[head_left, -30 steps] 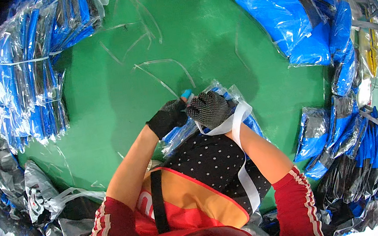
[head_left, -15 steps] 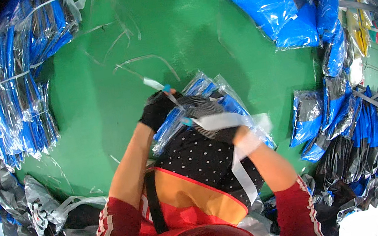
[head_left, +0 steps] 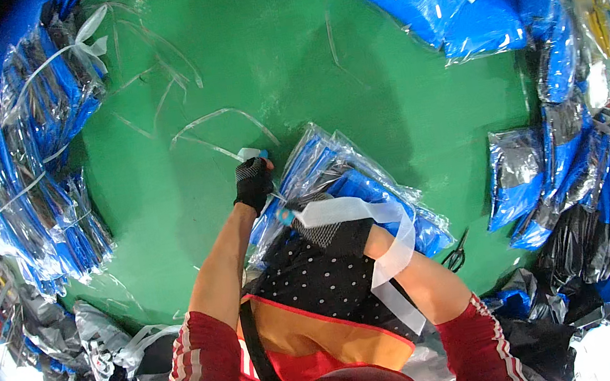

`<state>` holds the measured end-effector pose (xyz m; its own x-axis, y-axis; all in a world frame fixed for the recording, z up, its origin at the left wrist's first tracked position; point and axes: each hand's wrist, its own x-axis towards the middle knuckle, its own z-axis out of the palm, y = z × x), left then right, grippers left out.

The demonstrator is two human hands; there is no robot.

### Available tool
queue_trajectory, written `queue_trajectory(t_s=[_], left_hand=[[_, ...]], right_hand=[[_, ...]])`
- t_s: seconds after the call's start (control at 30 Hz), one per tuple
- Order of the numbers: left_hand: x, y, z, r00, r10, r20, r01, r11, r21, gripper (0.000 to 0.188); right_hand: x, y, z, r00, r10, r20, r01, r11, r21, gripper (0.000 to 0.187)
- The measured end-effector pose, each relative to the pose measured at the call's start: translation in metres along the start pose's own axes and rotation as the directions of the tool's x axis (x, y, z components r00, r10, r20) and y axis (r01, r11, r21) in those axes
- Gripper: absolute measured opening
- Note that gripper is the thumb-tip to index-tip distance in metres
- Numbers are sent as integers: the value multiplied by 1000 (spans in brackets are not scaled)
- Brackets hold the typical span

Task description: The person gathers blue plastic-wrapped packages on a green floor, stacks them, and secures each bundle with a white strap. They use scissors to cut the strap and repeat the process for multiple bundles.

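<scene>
A bundle of flat blue packages in clear plastic (head_left: 365, 170) lies in front of me, against my dark polka-dot clothing. My left hand (head_left: 252, 182), in a black fingerless glove, is closed at the bundle's left side on the end of a white plastic strap (head_left: 247, 153). Light blue shows at its fingertips. My right hand (head_left: 333, 233), gloved in black and grey, rests over the bundle's near side. Its fingers are closed on a white strap whose broad tail (head_left: 400, 243) loops over my right forearm. The strap's run under the hands is partly hidden.
Black-handled scissors (head_left: 455, 256) lie on the green floor (head_left: 170, 234) right of my forearm. Strap scraps (head_left: 222, 112) are strewn ahead. Tied stacks of wrapped blue packages (head_left: 42, 174) stand left; more blue packages (head_left: 443, 4) lie far right, with a smaller pile (head_left: 516, 175) nearer.
My left hand has moved slightly away from the right one, drawing its strap end outward. My right hand has dropped a little lower and left, and the strap tail has shifted on my forearm.
</scene>
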<state>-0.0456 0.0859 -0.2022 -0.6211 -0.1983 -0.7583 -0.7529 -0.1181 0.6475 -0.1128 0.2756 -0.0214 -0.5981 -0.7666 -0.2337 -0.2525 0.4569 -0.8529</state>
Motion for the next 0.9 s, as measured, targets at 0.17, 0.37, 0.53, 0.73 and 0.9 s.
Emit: queue_trajectory(t_s=[0.17, 0.37, 0.53, 0.73, 0.9], left_hand=[[-52, 37, -10, 861, 485, 150, -483, 692, 537, 15], [-100, 56, -9, 957, 65, 282, -105, 986, 129, 13], [-90, 41, -5, 907, 227, 355, -420, 567, 708, 22], [-97, 46, 0, 874, 251, 417, 108, 735, -669, 20], [-86, 42, -16, 844, 431, 319, -503, 842, 195, 22]], right_hand=[[27, 9, -16, 970, 220, 104, -226, 973, 55, 29], [100, 28, -3, 902, 403, 155, -419, 903, 97, 21], [88, 38, 13, 944, 198, 262, -256, 943, 210, 33], [59, 26, 11, 841, 226, 491, -413, 855, 314, 38], [62, 32, 26, 886, 170, 432, -260, 953, 158, 31]])
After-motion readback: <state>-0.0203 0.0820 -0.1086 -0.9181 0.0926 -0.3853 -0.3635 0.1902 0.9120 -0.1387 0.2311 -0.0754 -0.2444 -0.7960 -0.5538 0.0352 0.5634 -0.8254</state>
